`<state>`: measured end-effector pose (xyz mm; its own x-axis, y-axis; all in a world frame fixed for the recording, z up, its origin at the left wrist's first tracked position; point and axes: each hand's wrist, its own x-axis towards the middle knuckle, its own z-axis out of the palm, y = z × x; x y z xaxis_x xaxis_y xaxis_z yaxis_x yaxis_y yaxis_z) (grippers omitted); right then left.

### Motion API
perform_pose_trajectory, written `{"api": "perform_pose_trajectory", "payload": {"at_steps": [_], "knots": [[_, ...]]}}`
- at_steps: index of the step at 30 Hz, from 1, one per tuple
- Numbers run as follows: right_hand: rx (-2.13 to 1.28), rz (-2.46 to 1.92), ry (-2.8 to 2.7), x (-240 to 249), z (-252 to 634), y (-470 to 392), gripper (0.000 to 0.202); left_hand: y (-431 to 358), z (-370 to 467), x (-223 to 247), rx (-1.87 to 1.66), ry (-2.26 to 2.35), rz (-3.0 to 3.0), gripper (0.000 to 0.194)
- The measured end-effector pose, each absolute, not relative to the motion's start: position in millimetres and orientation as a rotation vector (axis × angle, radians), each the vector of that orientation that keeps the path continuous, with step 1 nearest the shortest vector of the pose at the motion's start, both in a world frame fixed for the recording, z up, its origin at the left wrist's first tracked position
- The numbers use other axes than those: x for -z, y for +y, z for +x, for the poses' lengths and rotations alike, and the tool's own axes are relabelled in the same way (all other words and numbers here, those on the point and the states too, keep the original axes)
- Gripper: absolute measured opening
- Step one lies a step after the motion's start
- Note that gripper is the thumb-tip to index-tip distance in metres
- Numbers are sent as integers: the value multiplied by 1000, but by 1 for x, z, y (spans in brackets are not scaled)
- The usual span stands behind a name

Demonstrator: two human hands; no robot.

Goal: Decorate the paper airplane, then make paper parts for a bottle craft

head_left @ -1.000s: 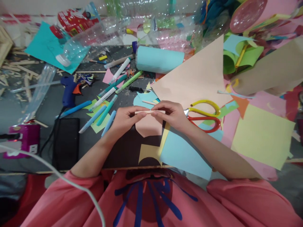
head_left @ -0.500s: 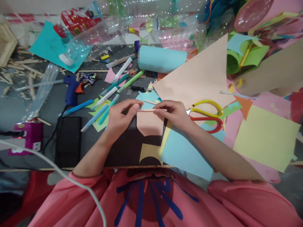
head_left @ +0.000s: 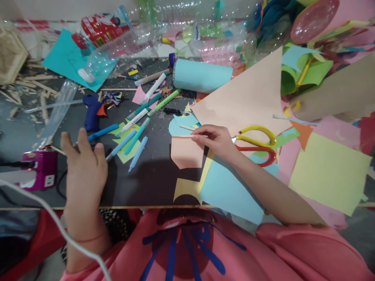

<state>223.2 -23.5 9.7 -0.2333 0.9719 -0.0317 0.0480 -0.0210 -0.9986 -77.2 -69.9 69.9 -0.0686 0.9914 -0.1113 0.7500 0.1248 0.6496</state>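
Note:
My right hand [head_left: 212, 138] pinches the top edge of a small peach paper piece [head_left: 187, 152] with thumb and fingertips. That edge looks folded or narrow-stripped; I cannot tell which. A thin pale stick [head_left: 186, 127] and light blue paper [head_left: 177, 124] lie just beyond it. Scissors [head_left: 258, 138] with one yellow and one red handle rest by my right wrist, their blades mostly hidden. My left hand [head_left: 84, 168] is off to the left, fingers apart, over the spot where a black phone-like slab lay; the slab is hidden. A blue glue gun [head_left: 92, 111] lies just beyond those fingers.
Several markers [head_left: 136, 136] are scattered mid-table. A blue-wrapped bottle [head_left: 202, 75] and clear plastic bottles [head_left: 123, 47] lie at the back. Large peach paper [head_left: 249, 93] and a yellow sheet [head_left: 331, 171] are on the right. A white cable [head_left: 58, 222] crosses the lower left.
My left hand has left the peach paper piece and moved left and nearer, now covering the black slab's spot. A light blue marker it hid now shows. My right hand stays on the paper.

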Motion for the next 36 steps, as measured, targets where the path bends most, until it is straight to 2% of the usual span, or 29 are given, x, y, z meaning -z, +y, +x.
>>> {"api": "perform_pose_trajectory", "payload": {"at_steps": [2,4,8,14,18,24,36], "knots": [[-1379,-1137,-1398,-10,223,-23,7,-69,-75,-71,-577,2147,1740,56],[-1378,-1134,-1400,-10,223,-23,6,-66,-69,-74,-526,2223,1823,53],[-1369,-1137,-1415,-10,223,-23,6,-51,-41,-76,-721,1960,2062,44],[-1328,-1140,-1424,-7,223,-25,12,-25,20,-57,-634,1396,1768,37],[-1300,-1135,-1426,-8,222,-26,14,-15,32,-35,-724,1227,1592,28],[-1263,-1192,-1393,-9,221,-27,15,-13,23,-17,-863,1188,1533,26],[-1320,-1209,-1463,-18,227,-24,10,-16,17,-20,-833,1234,1600,19]]}}
